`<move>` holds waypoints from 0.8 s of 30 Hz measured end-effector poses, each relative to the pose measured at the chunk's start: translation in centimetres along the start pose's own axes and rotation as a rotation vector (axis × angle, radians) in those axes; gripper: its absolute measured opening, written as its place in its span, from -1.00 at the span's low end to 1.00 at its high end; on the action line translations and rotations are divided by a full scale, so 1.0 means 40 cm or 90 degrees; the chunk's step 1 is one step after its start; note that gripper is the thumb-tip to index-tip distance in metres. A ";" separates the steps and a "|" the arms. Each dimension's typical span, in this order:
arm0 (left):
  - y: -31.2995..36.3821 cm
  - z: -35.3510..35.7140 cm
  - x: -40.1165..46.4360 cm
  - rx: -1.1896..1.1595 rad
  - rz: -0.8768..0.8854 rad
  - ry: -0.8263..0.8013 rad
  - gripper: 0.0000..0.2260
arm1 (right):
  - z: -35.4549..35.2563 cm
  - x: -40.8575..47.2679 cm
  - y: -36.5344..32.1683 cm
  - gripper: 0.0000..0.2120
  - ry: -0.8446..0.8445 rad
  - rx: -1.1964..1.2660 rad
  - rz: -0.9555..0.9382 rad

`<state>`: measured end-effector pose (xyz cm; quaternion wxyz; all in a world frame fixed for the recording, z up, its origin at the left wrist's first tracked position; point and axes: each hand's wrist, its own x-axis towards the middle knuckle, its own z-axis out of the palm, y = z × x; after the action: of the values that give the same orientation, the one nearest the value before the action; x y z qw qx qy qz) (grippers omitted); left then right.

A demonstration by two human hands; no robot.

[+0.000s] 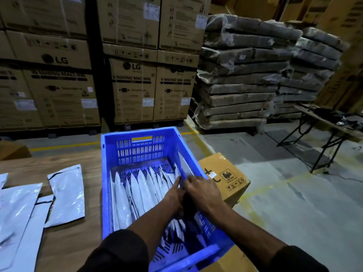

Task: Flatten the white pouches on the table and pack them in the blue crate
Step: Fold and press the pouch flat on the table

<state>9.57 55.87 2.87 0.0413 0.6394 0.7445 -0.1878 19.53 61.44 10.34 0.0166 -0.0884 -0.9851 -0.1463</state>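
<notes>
Both hands, left hand and right hand, pinch upright pouch at blue crate 3 o'clock wall; slide straight down, snug against packed row.

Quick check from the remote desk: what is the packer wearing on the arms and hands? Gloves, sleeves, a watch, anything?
No gloves: the left hand and the right hand are bare, with no watch, ring or band visible. Both forearms are bare too. Dark, probably black, sleeves are pushed up towards the elbows. No markings show on the fabric.
</notes>
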 end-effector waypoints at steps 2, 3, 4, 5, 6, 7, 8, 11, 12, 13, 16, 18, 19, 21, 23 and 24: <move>0.012 -0.014 0.009 0.040 -0.016 -0.048 -0.38 | 0.029 0.004 0.005 -0.62 -0.004 0.007 0.010; 0.015 -0.014 0.020 0.047 -0.037 -0.060 -0.37 | 0.036 0.009 0.010 -0.66 -0.022 0.033 0.008; 0.019 -0.019 0.024 0.047 -0.052 -0.057 -0.35 | 0.042 0.008 0.012 -0.69 -0.044 0.050 0.022; 0.026 -0.021 0.025 0.064 -0.068 -0.059 -0.33 | 0.059 0.005 0.014 -0.69 -0.067 0.045 0.028; 0.031 -0.016 0.035 0.077 -0.080 -0.063 -0.31 | 0.073 0.004 0.015 -0.68 -0.077 0.046 0.024; 0.036 -0.017 0.037 0.081 -0.089 -0.073 -0.30 | 0.081 0.006 0.014 -0.68 -0.092 0.049 0.026; 0.035 -0.017 0.039 0.079 -0.091 -0.081 -0.32 | 0.089 0.010 0.010 -0.70 -0.103 0.056 0.029; 0.024 -0.027 0.017 0.051 -0.110 -0.118 -0.44 | 0.110 0.027 -0.003 -0.73 -0.135 0.082 0.040; 0.018 -0.026 0.007 0.045 -0.116 -0.121 -0.49 | 0.123 0.031 -0.006 -0.74 -0.147 0.093 0.044; 0.011 -0.030 -0.009 0.037 -0.129 -0.121 -0.54 | 0.132 0.032 -0.011 -0.75 -0.160 0.109 0.046; 0.000 -0.033 -0.041 0.014 -0.150 -0.120 -0.53 | 0.174 0.035 -0.012 -0.65 -0.167 0.197 0.048; -0.005 -0.030 -0.053 0.022 -0.125 -0.120 -0.46 | 0.192 0.041 -0.015 -0.47 -0.150 0.274 0.068; -0.009 -0.020 -0.053 0.017 -0.108 -0.102 -0.44 | 0.194 0.046 -0.017 -0.39 -0.142 0.309 0.084; -0.023 -0.008 -0.066 -0.040 -0.084 -0.046 -0.46 | 0.194 0.058 -0.025 -0.30 -0.133 0.346 0.120; -0.041 0.002 -0.084 -0.112 -0.064 -0.006 -0.51 | 0.190 0.065 -0.030 -0.30 -0.114 0.356 0.138; -0.046 0.004 -0.095 -0.148 -0.055 0.012 -0.53 | 0.192 0.065 -0.030 -0.34 -0.092 0.378 0.137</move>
<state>8.43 52.06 4.30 0.1004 0.5995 0.7882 -0.0958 16.70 62.99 2.83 -0.0131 -0.1938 -0.9683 0.1571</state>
